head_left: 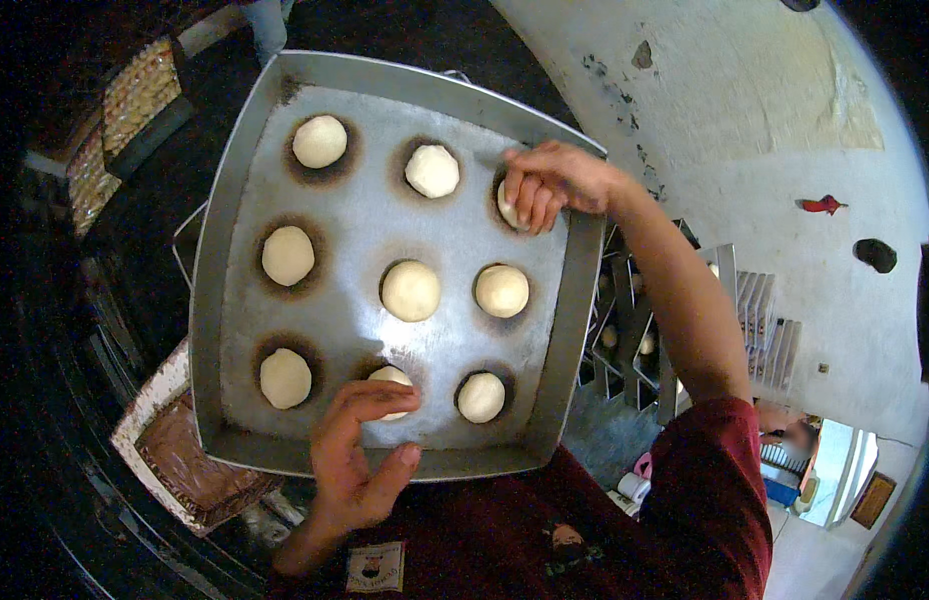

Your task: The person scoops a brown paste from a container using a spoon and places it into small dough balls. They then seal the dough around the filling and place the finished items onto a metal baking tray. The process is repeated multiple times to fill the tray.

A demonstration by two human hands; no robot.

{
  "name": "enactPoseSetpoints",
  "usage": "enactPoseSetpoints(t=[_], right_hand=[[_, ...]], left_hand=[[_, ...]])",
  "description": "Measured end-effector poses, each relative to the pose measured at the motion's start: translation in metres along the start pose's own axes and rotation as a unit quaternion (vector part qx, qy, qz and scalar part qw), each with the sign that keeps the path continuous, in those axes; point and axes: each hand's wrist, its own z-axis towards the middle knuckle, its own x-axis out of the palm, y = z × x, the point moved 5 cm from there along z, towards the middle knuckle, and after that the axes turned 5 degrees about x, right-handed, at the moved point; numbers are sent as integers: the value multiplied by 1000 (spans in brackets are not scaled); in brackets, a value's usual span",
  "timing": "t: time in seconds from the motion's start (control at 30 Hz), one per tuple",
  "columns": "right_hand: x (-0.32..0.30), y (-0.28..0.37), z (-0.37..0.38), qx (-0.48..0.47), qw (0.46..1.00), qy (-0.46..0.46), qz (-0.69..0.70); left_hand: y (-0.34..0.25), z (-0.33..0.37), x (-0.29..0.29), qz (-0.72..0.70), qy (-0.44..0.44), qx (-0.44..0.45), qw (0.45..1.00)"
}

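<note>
A large square metal baking tray [241, 190] with raised sides lies before me, holding several round pale dough balls, among them a middle one [412, 290]. Dark scorched rings mark the tray floor around most of them. At the far right corner my right hand [557, 188] curls its fingers down over a dough ball [509, 205], hiding much of it. My left hand [360, 455] hovers at the near edge, thumb spread from fingers, its fingertips over the near middle dough ball [390, 376]. That ball is partly covered; I cannot tell whether the hand touches it.
A pale, worn container [145, 425] of brown paste stands at the lower left. Trays of small pale pieces [140, 95] lie at the far left. To the right is a metal rack [635, 330] beside a stained wall [725, 90]. Someone's leg [267, 25] shows at the top.
</note>
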Motion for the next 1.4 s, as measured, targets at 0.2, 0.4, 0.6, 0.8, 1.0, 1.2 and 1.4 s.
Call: enactPoseSetpoints(t=[0.2,0.4,0.6,0.8,1.0,1.2,1.4], right_hand=[[75,-9,-71,-293,870,-201,-342],[145,-46,-128,-303,851,-309,-297],[301,-142,-189,-535,810,-235,53],[374,-217,-171,-149,878,-57,451],[457,-212,-213,-523,793,-203,-238],[495,-213,-72,-471,868,-137,73],[564,-214,158,-451,765,-293,-354]], left_hand=[[18,-32,1,-139,-75,59,986],[-7,-36,39,87,-239,98,962],[-14,-125,129,52,-412,222,882],[-4,-235,142,120,-304,84,941],[64,-350,134,29,-285,-71,955],[35,-391,57,86,-398,-13,913],[78,-484,-44,90,-456,-112,879]])
